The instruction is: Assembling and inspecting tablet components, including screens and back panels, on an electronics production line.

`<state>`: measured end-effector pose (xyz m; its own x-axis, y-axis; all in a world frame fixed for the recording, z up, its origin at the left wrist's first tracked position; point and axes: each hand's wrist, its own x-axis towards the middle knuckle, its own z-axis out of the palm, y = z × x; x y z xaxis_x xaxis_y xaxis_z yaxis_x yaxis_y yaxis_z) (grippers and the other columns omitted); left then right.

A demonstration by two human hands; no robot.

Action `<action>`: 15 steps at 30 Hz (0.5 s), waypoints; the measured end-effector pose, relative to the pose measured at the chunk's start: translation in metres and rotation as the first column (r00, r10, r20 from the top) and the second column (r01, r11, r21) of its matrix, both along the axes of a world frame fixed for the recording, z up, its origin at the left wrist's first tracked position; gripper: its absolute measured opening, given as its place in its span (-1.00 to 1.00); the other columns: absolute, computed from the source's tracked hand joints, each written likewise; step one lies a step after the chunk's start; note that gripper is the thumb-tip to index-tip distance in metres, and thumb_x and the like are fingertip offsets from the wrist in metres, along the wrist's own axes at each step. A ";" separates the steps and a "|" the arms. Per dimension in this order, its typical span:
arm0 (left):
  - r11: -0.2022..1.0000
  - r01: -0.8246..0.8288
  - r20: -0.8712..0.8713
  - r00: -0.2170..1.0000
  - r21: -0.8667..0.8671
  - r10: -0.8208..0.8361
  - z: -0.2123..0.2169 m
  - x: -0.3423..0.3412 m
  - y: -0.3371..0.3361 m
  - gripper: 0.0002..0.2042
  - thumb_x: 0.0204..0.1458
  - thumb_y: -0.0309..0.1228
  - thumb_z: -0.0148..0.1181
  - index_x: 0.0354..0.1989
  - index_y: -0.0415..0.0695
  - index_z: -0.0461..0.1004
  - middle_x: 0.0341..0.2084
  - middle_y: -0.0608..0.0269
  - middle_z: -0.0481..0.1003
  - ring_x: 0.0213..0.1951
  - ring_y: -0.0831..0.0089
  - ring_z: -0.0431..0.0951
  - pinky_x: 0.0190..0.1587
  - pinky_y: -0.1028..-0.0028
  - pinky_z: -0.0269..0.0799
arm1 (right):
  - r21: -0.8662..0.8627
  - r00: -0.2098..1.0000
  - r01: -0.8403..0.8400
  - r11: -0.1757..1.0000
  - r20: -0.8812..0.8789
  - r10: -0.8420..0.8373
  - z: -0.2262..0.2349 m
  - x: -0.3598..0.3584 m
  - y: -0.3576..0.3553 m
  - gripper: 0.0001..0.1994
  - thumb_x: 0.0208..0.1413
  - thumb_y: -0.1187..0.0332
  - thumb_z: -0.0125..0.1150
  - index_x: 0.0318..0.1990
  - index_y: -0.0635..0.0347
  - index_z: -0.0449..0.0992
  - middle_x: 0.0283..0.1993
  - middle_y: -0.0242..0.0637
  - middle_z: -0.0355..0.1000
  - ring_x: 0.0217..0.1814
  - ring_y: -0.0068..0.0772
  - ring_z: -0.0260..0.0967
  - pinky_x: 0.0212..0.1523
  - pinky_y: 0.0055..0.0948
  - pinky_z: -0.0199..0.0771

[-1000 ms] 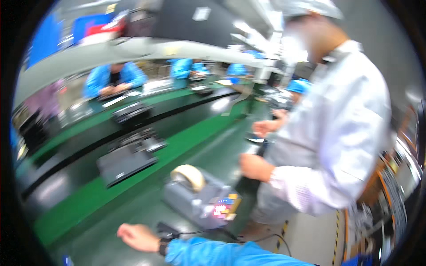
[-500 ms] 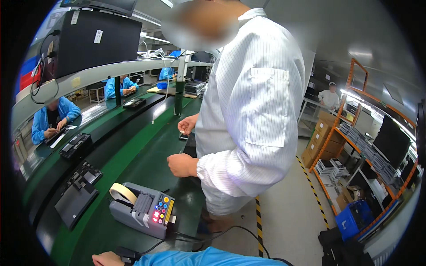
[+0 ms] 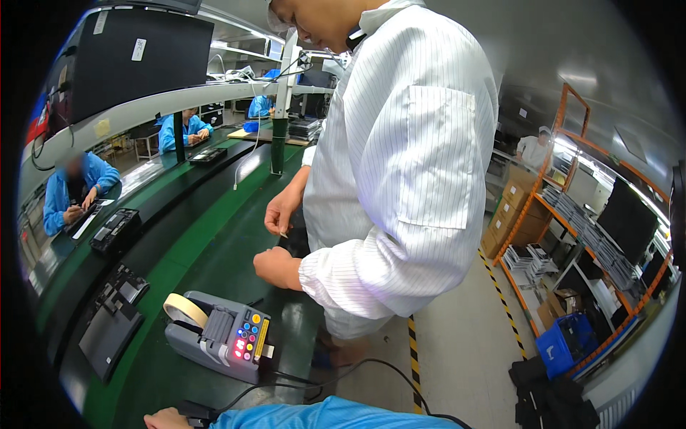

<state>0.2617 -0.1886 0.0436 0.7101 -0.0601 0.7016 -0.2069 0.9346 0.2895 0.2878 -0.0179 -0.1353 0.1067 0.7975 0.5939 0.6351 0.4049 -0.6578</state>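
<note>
My right hand (image 3: 168, 418) shows at the lower left edge, at the end of a blue sleeve (image 3: 332, 415). A black band with a cable (image 3: 196, 411) sits at its wrist. The frame edge cuts off its fingers, so what they hold is hidden. My left hand is out of view. Just beyond my right hand stands a grey tape dispenser (image 3: 221, 350) with a cream tape roll (image 3: 186, 310), coloured buttons and a lit red display. A short piece of tape (image 3: 268, 351) sticks out of its front.
A co-worker in a white striped coat (image 3: 407, 164) stands at the green bench (image 3: 207, 279), pinching something small in one hand (image 3: 282, 209). Opened dark devices (image 3: 111, 329) lie along the left. An orange-framed shelf (image 3: 593, 250) and blue crate (image 3: 568, 343) stand right. A black cable (image 3: 336, 382) loops below.
The whole view has shifted slightly. The co-worker's far hand has come nearer to their other hand and now pinches a small thing. My right hand stays by the dispenser.
</note>
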 end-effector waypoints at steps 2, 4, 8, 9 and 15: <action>0.999 0.028 -0.027 0.999 -0.024 -0.029 -0.003 0.001 -0.002 -0.24 0.05 -0.03 0.10 0.12 -0.57 0.11 0.03 -0.41 0.26 0.07 -0.12 0.34 0.07 0.09 0.26 | -0.034 1.000 -0.017 0.999 -0.014 0.016 -0.036 -0.005 0.026 -0.89 -0.05 0.32 0.04 -0.53 0.10 0.39 -0.65 -0.17 0.35 -0.57 -0.05 0.35 -0.55 -0.13 0.29; 0.998 0.048 -0.054 0.997 -0.049 -0.051 -0.003 0.000 -0.005 -0.24 0.05 -0.03 0.10 0.12 -0.57 0.10 0.03 -0.41 0.26 0.07 -0.12 0.34 0.07 0.09 0.26 | -0.011 0.997 -0.033 0.999 -0.066 0.032 -0.056 -0.010 0.038 -0.96 -0.10 0.39 0.06 -0.50 0.09 0.38 -0.63 -0.17 0.35 -0.51 -0.02 0.37 -0.51 -0.09 0.24; 0.994 0.050 -0.103 0.993 -0.102 -0.060 -0.003 -0.008 -0.007 -0.24 0.05 -0.02 0.10 0.13 -0.56 0.10 0.02 -0.40 0.26 0.06 -0.11 0.35 0.07 0.09 0.26 | -0.062 0.993 -0.094 0.994 -0.078 0.089 -0.047 -0.011 0.034 -0.95 -0.11 0.38 0.07 -0.49 0.11 0.38 -0.60 -0.14 0.37 -0.50 0.03 0.37 -0.48 -0.05 0.27; 0.992 0.050 -0.115 0.991 -0.115 -0.064 -0.003 -0.009 -0.007 -0.24 0.05 -0.02 0.10 0.13 -0.56 0.10 0.02 -0.40 0.26 0.06 -0.11 0.35 0.07 0.09 0.27 | -0.051 0.994 -0.086 0.995 -0.064 0.083 -0.041 -0.010 0.031 -0.94 -0.10 0.37 0.07 -0.51 0.11 0.38 -0.62 -0.14 0.36 -0.52 0.02 0.36 -0.50 -0.06 0.28; 0.977 0.056 -0.189 0.977 -0.207 -0.096 -0.004 -0.015 -0.013 -0.24 0.05 -0.02 0.09 0.13 -0.55 0.10 0.01 -0.39 0.27 0.06 -0.10 0.35 0.07 0.09 0.27 | 0.002 0.999 -0.039 0.999 0.007 0.039 -0.004 0.001 0.002 -0.83 -0.07 0.29 0.04 -0.59 0.12 0.40 -0.69 -0.13 0.34 -0.65 -0.04 0.34 -0.61 -0.14 0.32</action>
<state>0.2468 -0.2016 0.0398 0.8338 0.0077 0.5519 -0.0909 0.9882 0.1236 0.2886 -0.0155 -0.1394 0.0716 0.7999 0.5959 0.6232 0.4305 -0.6529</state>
